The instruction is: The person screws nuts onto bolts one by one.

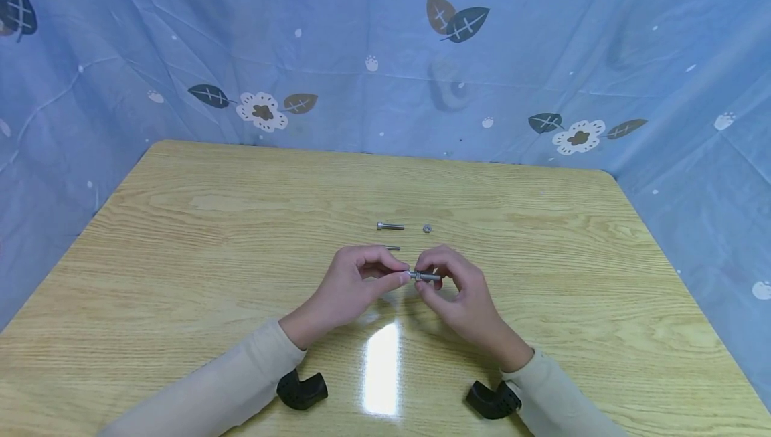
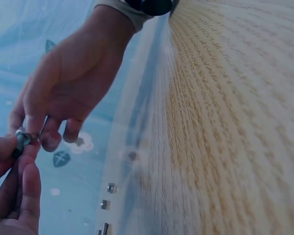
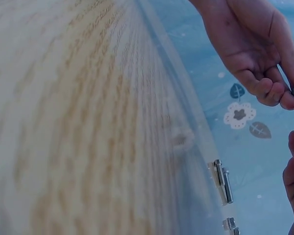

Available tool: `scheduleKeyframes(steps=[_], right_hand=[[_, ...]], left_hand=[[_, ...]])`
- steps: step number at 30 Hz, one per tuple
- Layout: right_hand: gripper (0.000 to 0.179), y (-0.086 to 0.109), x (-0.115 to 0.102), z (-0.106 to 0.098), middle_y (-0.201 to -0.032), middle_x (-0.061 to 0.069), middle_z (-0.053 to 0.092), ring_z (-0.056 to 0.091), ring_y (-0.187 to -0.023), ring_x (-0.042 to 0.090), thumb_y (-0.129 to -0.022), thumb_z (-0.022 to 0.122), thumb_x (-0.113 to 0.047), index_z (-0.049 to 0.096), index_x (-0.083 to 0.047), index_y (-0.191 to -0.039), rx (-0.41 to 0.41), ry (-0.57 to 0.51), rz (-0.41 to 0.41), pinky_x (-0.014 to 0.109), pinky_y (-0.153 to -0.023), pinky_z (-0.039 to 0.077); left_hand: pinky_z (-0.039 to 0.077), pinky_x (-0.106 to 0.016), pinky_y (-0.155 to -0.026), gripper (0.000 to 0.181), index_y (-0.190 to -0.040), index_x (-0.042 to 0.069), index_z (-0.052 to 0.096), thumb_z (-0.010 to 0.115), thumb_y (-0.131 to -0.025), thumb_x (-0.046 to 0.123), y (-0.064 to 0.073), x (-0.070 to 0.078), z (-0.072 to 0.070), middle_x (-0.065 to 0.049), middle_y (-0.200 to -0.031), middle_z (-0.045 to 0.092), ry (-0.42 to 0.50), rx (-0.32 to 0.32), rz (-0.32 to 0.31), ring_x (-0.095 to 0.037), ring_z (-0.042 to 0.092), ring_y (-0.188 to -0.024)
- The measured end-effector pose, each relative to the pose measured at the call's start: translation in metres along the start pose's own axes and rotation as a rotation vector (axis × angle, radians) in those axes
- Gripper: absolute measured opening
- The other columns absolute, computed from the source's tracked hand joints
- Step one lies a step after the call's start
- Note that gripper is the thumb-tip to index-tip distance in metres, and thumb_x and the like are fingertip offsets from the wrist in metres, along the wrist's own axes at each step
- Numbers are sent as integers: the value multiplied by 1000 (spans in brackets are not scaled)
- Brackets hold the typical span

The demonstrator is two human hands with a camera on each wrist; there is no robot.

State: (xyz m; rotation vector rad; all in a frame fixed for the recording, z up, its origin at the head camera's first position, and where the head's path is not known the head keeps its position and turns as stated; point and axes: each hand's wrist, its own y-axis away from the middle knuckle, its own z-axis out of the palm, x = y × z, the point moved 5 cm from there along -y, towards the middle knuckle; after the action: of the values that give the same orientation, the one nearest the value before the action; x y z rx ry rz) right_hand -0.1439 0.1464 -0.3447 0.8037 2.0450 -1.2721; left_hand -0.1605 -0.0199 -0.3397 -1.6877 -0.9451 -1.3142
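Over the middle of the table, my left hand (image 1: 361,284) pinches the left end of a metal bolt (image 1: 430,277) between thumb and index finger. The bolt lies roughly level, its shank pointing right, and the left fingertips cover its head. A hex nut (image 1: 418,276) sits around the shank near those fingertips. My right hand (image 1: 456,293) pinches at this nut with thumb and index finger, while its other fingers curl behind. In the left wrist view, the bolt (image 2: 20,142) shows between the fingertips of both hands.
Beyond the hands lie a socket-head bolt (image 1: 391,226) and a loose nut (image 1: 427,228) on the wooden table (image 1: 211,236). A second bolt (image 1: 393,247) is partly hidden behind the left hand. The left wrist view shows another nut (image 2: 104,204). Blue patterned cloth (image 1: 337,42) hangs behind.
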Motion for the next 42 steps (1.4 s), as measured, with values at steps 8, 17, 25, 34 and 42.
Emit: scheduleKeyframes(steps=[8, 17, 25, 34, 42], right_hand=[[25, 1, 2, 0, -97, 4, 62, 55, -84, 9, -85, 63, 8, 60, -8, -104, -15, 33, 72, 24, -64, 47], [31, 0, -3, 0, -100, 9, 58, 52, -85, 15, -80, 63, 17, 58, -3, -103, -2, -45, -33, 24, -61, 46], [26, 0, 0, -1, -95, 5, 61, 53, -82, 11, -82, 65, 12, 60, -6, -101, -5, -16, 9, 24, -62, 46], [22, 1, 2, -1, -96, 4, 62, 55, -84, 9, -87, 63, 6, 61, -9, -103, -13, 35, 77, 23, -63, 46], [30, 0, -4, -1, -99, 10, 59, 53, -87, 14, -79, 64, 17, 59, -2, -102, 14, -45, -38, 25, -62, 45]], left_hand=[[57, -28, -77, 4, -91, 10, 74, 72, -87, 11, 0, 1, -1, -6, -91, 72, 7, -2, -5, -15, 66, -84], [57, -28, -77, 4, -91, 9, 73, 72, -87, 10, 0, 0, -1, -6, -92, 72, -6, -4, 7, -14, 67, -84], [57, -28, -77, 5, -91, 9, 74, 72, -87, 10, 0, 1, 0, -6, -92, 72, 5, -6, 11, -13, 67, -84], [57, -28, -77, 4, -91, 10, 74, 72, -87, 11, 0, 1, -1, -6, -91, 72, 3, 2, 15, -13, 67, -83], [57, -27, -78, 4, -90, 10, 73, 72, -87, 11, 0, 0, -1, -5, -92, 73, -3, 7, 6, -13, 67, -84]])
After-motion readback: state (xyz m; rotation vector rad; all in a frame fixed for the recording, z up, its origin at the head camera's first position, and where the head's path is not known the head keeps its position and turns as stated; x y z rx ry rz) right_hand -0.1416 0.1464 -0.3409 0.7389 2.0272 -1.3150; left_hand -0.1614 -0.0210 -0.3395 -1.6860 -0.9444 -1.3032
